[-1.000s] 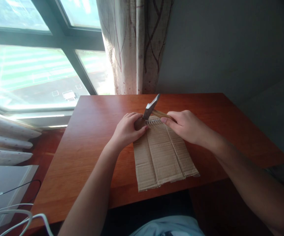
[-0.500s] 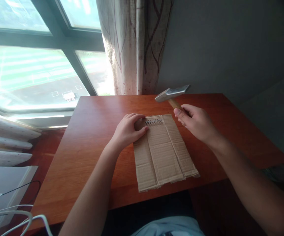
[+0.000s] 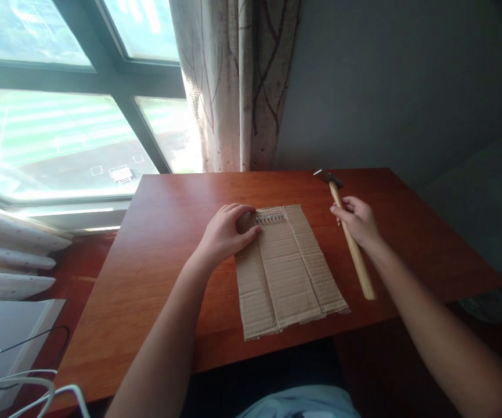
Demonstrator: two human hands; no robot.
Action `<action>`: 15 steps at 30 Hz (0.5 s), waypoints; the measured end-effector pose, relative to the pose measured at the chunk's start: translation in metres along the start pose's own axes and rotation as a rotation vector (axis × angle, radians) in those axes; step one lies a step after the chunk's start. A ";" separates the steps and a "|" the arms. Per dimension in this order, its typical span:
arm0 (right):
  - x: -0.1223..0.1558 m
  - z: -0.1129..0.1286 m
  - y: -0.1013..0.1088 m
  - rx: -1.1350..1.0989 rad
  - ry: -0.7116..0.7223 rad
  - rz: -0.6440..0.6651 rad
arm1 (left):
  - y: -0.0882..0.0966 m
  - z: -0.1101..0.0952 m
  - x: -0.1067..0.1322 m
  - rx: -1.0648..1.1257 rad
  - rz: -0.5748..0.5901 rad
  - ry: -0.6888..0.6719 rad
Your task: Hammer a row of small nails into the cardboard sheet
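A flat piece of brown cardboard lies on the wooden table. Along its top edge runs a row of small dark and shiny pieces, too small to name. My left hand grips the cardboard's upper left edge, its thumb and fingers curled beside the row. To the right is a hammer with a pale wooden handle and a dark metal head; it is low over the table or lying on it. My right hand has its thumb and fingers around the handle below the head.
The reddish table stands by a window and a patterned curtain. A grey wall is behind it. White cables hang at the lower left, near the table's corner.
The hammer has come down from above the table and swung round, so its handle now points toward me. My right hand has shifted right with it. The left hand stays on the cardboard.
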State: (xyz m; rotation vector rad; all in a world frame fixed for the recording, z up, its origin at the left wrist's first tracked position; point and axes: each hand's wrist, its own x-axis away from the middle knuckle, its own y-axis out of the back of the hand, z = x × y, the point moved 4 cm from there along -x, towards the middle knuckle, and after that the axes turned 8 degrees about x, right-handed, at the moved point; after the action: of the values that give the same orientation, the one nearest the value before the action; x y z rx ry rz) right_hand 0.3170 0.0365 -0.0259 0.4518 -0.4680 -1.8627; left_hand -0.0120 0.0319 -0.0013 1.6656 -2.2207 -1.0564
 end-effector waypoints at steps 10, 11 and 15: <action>-0.016 -0.039 -0.027 0.217 0.017 -0.067 | 0.001 0.000 0.000 -0.003 0.010 -0.001; -0.017 -0.039 -0.029 0.234 0.025 -0.062 | 0.001 0.000 0.000 -0.003 0.010 0.000; -0.020 -0.041 -0.038 0.307 0.047 -0.052 | 0.001 0.000 0.001 -0.005 0.014 -0.001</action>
State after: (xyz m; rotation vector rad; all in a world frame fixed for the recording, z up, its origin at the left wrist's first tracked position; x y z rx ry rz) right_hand 0.3150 0.0632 -0.0790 0.7167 -0.7207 -1.8317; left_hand -0.0125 0.0312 -0.0009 1.6457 -2.2254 -1.0591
